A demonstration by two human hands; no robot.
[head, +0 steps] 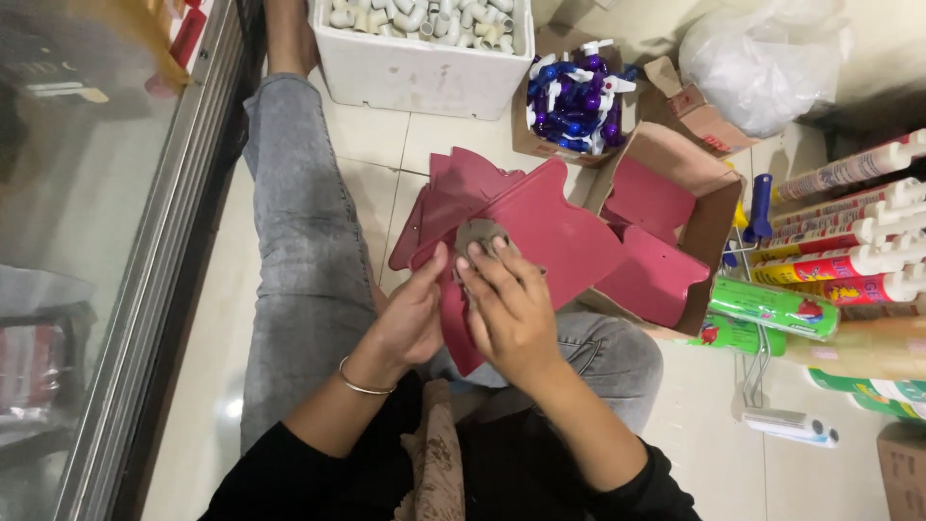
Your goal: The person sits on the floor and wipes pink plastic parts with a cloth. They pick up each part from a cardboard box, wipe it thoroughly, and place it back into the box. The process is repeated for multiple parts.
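At the centre of the frame, the left hand (pixel 410 318) and right hand (pixel 511 309) meet over a stack of dark red shaped sheets (pixel 540 232) resting across the person's lap above the tiled floor (pixel 415 135). Between the fingertips sits a small grey-brown piece (pixel 477 234), pressed on the top sheet. The left thumb pinches the sheet's edge; the right fingers (pixel 492 265) lie spread and bent over the small piece, grasping it against the sheet. The work looks to be at the stage of fitting or peeling this piece at the sheet's upper edge; a steady hold by the left hand seems called for. More red sheets lie in an open cardboard box (pixel 709 227) at right, beside sealant tubes (pixel 849 256).
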